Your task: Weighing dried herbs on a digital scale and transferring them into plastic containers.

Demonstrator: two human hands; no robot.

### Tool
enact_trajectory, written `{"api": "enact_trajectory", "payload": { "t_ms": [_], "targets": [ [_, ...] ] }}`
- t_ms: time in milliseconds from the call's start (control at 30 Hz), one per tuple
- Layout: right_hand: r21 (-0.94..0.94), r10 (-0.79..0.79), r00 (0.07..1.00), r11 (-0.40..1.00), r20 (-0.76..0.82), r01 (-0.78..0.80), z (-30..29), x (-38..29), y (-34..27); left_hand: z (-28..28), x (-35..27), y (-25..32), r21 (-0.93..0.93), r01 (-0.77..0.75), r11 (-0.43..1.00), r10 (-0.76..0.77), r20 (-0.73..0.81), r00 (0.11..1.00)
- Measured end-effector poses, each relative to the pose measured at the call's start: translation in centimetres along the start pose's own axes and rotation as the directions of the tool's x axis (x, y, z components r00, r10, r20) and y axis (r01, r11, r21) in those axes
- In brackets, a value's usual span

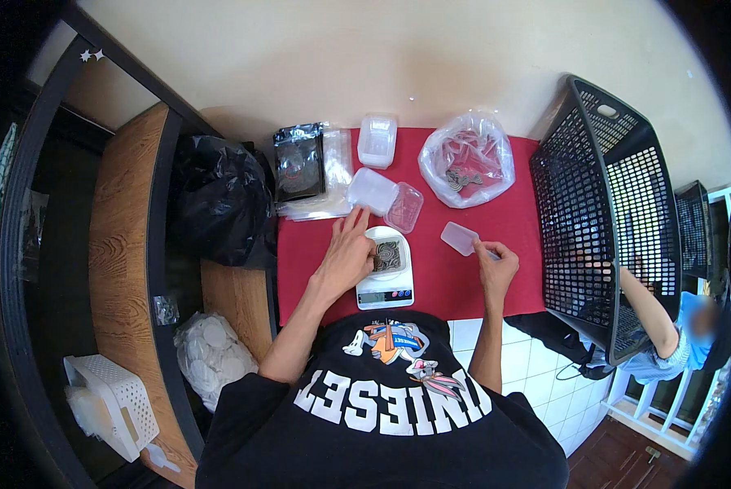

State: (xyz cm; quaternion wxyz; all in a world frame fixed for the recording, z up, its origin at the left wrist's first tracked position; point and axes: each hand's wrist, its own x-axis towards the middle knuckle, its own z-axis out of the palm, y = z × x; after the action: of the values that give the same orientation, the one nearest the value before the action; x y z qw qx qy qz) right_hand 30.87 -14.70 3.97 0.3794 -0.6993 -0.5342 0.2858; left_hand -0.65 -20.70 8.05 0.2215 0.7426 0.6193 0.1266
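Note:
A white digital kitchen scale [370, 288] lies before me. On its platform sits a small clear plastic container [403, 270] with dark, coiled spiral pieces [387, 253] inside. My left hand [348, 252] is over the scale's left side, thumb and forefinger bent in at the container's edge. Its other fingers stretch towards stacked translucent lids [372, 189]; whether it grips a piece is hidden. In my right hand [498, 267] is a translucent white plastic scoop [459, 238], held by its handle above the red cloth. A clear plastic bag [504, 160], its mouth wide, contains more coiled pieces [461, 179].
Clear containers [377, 143] are stacked at the back beside black pouches [299, 162] and clear bags [339, 153]. A black perforated crate [576, 183] borders the red-covered table [481, 299] on the right. Beyond it is another person [652, 318]. A black bag [222, 198] stands left.

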Motion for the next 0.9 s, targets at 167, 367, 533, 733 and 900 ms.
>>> {"api": "enact_trajectory", "payload": {
  "t_ms": [167, 367, 533, 733, 900],
  "targets": [
    [-0.018, -0.037, 0.999, 0.999, 0.019, 0.037, 0.1, 0.0, -0.1, -0.4, -0.3, -0.2, -0.079, -0.002, 0.997, 0.000, -0.024, 1.000],
    [-0.018, -0.025, 1.000, 1.000, 0.004, 0.025, -0.2, 0.1, 0.0, -0.9, -0.3, -0.2, -0.175, -0.002, 0.985, -0.013, -0.086, 0.996],
    [0.019, -0.002, 1.000, 1.000, 0.017, 0.002, -0.4, 0.2, 0.3, -3.3, 0.2, 0.7, -0.214, -0.047, 0.976, 0.022, -0.116, 0.993],
    [0.018, -0.034, 0.999, 0.999, 0.037, 0.033, -0.3, 0.1, 0.2, -6.6, 6.9, 4.9, -0.312, -0.298, 0.902, 0.189, -0.336, 0.923],
    [0.031, -0.015, 0.999, 0.999, 0.044, 0.014, -0.5, 0.1, -0.1, -6.2, 13.4, 8.2, -0.288, -0.330, 0.899, 0.140, -0.523, 0.840]
  ]
}}
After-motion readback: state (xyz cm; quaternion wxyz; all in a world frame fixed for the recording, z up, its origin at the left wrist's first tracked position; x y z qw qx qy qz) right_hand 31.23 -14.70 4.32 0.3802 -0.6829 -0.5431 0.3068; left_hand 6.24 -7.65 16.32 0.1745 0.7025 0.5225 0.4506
